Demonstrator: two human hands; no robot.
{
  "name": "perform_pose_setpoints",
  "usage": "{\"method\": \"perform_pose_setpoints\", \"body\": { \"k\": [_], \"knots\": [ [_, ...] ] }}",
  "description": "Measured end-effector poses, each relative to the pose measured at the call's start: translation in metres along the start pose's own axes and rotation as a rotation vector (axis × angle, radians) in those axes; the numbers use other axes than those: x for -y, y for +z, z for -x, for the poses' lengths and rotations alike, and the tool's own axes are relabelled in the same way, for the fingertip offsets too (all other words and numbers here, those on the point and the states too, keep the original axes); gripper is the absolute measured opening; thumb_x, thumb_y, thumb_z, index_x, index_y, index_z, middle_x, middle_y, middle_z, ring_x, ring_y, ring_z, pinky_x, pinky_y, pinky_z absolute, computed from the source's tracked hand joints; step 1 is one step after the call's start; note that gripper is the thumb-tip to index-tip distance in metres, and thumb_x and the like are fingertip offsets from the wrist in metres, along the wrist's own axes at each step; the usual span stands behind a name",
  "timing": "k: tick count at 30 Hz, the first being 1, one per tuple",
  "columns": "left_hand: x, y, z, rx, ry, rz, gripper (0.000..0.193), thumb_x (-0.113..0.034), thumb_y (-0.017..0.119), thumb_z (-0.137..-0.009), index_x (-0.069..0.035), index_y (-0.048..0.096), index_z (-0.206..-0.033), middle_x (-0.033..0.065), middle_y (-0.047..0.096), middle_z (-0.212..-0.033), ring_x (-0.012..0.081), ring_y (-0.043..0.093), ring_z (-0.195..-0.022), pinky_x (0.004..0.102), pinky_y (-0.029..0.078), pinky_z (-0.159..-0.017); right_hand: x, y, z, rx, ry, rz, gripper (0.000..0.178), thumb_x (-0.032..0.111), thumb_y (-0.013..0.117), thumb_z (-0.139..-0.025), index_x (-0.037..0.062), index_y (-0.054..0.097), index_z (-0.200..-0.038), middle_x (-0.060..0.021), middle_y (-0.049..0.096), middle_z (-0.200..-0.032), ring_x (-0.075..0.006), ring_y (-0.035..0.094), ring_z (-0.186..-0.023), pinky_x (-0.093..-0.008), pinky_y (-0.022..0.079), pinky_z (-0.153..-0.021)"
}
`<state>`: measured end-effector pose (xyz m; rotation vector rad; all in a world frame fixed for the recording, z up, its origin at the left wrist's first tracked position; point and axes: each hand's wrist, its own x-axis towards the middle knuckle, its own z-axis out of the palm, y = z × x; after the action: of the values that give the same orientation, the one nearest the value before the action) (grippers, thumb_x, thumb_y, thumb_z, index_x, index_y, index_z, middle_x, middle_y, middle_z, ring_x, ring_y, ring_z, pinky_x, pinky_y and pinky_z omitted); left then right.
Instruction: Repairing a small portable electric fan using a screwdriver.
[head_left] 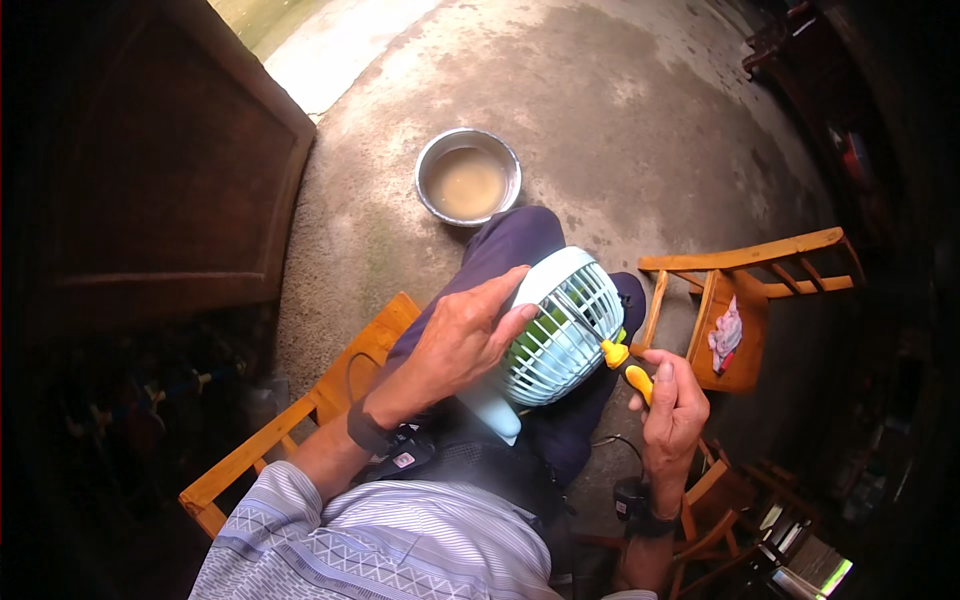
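Observation:
A small light-blue fan [565, 365] with a slatted cage rests tilted on my lap, and green shows through its slats. My left hand [463, 335] grips the rim of the cage from the left, thumb and fingers on its edge. In my right hand [672, 405] is a screwdriver [638, 382] with a yellow-and-black handle, held between thumb and fingers at the right of the cage. Its thin shaft points up and left across the slats. Whether the tip sits on a screw, I cannot tell.
A metal basin [424, 190] of cloudy water stands on the concrete floor beyond my knees. To the right is a wooden chair [800, 245] with a crumpled cloth [727, 335] on its seat. A wooden seat frame [345, 385] and a dark door panel [170, 170] are on the left.

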<state>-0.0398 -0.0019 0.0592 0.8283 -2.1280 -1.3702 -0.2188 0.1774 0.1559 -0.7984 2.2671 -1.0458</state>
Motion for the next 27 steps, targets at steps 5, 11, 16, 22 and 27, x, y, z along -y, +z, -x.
{"method": "perform_pose_setpoints", "body": {
  "k": [5, 11, 16, 22, 27],
  "knots": [
    [0.001, -0.002, -0.001, -0.008, -0.019, 0.002, 0.040, -0.019, 0.067, -0.104, 0.001, 0.062, -0.139, 0.0249, 0.074, -0.110, 0.0371, 0.076, -0.093, 0.0416, 0.058, -0.079, 0.008, 0.001, 0.001, 0.002, -0.269, 0.160, 0.025, -0.005, 0.068, -0.093, -0.0043, 0.068, -0.118, -0.0152, 0.071, -0.106, -0.0246, 0.071, -0.089, -0.0365, 0.056, -0.077],
    [0.001, 0.000, -0.002, 0.015, -0.029, -0.002, 0.040, -0.019, 0.068, -0.104, 0.000, 0.062, -0.139, 0.0247, 0.074, -0.108, 0.0379, 0.076, -0.092, 0.0420, 0.058, -0.079, -0.001, -0.003, 0.003, -0.025, -0.490, 0.332, 0.033, -0.008, 0.070, -0.086, -0.0034, 0.068, -0.119, -0.0184, 0.069, -0.105, -0.0347, 0.071, -0.092, -0.0391, 0.056, -0.079],
    [0.003, 0.002, 0.001, 0.013, -0.027, 0.001, 0.040, -0.019, 0.067, -0.104, 0.001, 0.062, -0.139, 0.0254, 0.074, -0.109, 0.0383, 0.076, -0.094, 0.0421, 0.058, -0.080, 0.000, -0.002, -0.001, 0.102, 0.102, -0.004, 0.027, 0.001, 0.068, -0.093, -0.0034, 0.069, -0.119, -0.0160, 0.071, -0.091, -0.0329, 0.070, -0.082, -0.0388, 0.055, -0.078],
    [0.003, -0.001, -0.001, 0.015, -0.035, 0.010, 0.039, -0.018, 0.067, -0.105, 0.001, 0.063, -0.138, 0.0258, 0.074, -0.110, 0.0392, 0.076, -0.095, 0.0424, 0.058, -0.081, 0.005, 0.002, -0.001, 0.014, -0.369, 0.216, 0.032, 0.000, 0.075, -0.087, -0.0025, 0.069, -0.118, -0.0160, 0.069, -0.096, -0.0314, 0.071, -0.084, -0.0393, 0.055, -0.077],
    [-0.002, -0.002, -0.002, 0.018, -0.044, 0.015, 0.038, -0.018, 0.066, -0.105, 0.001, 0.062, -0.138, 0.0263, 0.074, -0.109, 0.0397, 0.076, -0.095, 0.0424, 0.058, -0.081, 0.001, 0.001, -0.003, -0.015, -0.497, 0.321, 0.029, -0.003, 0.074, -0.087, -0.0034, 0.070, -0.116, -0.0168, 0.069, -0.098, -0.0302, 0.071, -0.085, -0.0382, 0.056, -0.076]
  ]
}}
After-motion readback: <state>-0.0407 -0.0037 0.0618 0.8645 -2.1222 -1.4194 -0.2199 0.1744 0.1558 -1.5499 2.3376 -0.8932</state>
